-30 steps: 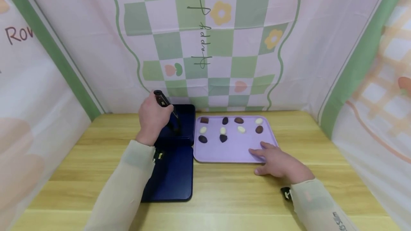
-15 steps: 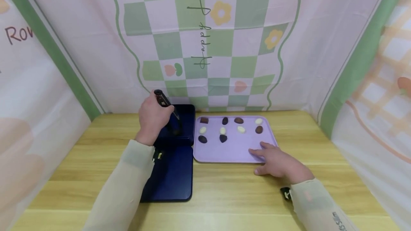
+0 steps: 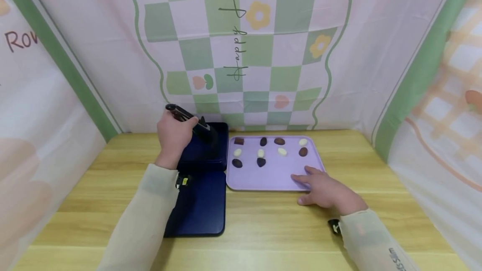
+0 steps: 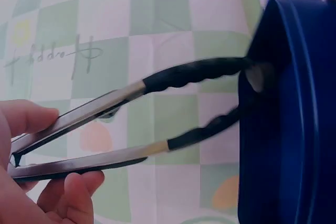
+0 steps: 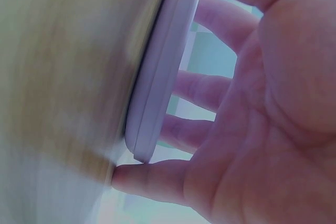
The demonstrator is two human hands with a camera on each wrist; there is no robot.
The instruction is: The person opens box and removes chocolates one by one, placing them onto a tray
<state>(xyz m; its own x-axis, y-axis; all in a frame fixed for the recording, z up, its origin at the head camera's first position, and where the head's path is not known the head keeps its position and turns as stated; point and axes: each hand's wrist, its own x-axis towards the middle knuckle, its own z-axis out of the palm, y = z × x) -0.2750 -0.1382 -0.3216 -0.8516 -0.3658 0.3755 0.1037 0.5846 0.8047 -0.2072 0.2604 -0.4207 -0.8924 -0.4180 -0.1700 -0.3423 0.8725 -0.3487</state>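
Observation:
My left hand (image 3: 174,139) grips a pair of tongs (image 3: 188,118) over the dark blue box (image 3: 222,127) at the back left. In the left wrist view the metal arms of the tongs end in black tips. A small pale oval piece (image 4: 258,77) shows at the tips, just inside the box; whether it is pinched I cannot tell. My right hand (image 3: 325,189) spreads its fingers over the front right corner of the lilac tray (image 3: 278,179). White and brown chocolates, among them a dark one (image 3: 261,162), lie in rows on the tray.
A dark blue lid (image 3: 207,208) lies flat in front of the box. Both stand left of the tray on a wooden table (image 3: 271,229). A printed cloth (image 3: 260,53) hangs behind the table, with more cloth on both sides.
My left hand has shifted slightly left, and the tongs lean further over, with their tips a little raised. The right hand and the tray have stayed put.

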